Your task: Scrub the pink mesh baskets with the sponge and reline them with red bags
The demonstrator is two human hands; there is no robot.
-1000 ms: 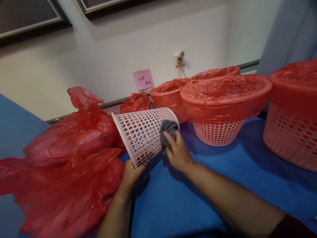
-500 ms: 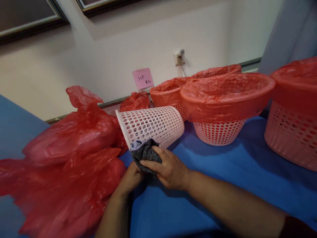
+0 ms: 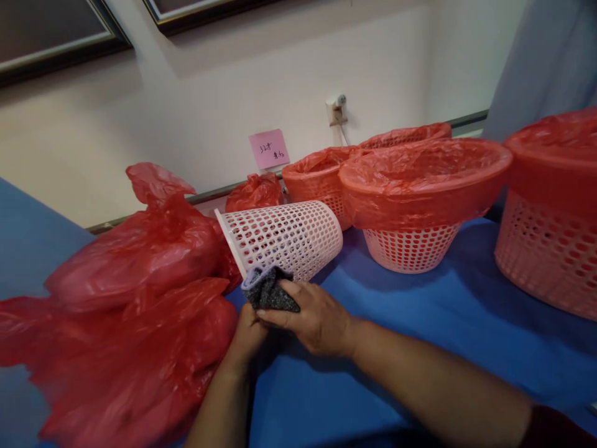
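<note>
A white perforated plastic wastebasket (image 3: 284, 239) lies tilted on its side, its rim toward the left and its base toward the right. My right hand (image 3: 317, 317) grips a dark grey cloth (image 3: 270, 291) with a pale lilac edge, pressed against the basket near its rim. Just below the rim is my left hand (image 3: 249, 336), curled closed at the basket's near side. The cloth and my right hand hide part of its fingers, but it seems to hold the basket there.
Red plastic bags (image 3: 135, 348) are heaped on the left. A basket lined with a red bag (image 3: 410, 249) stands to the right, with another lined basket (image 3: 550, 249) at far right and more behind. A blue cover (image 3: 373, 386) spreads beneath; a pink note (image 3: 269, 149) is on the wall.
The cloth and my right hand have shifted slightly left and down along the rim. The white basket has moved a little left. The bags and other baskets stay put.
</note>
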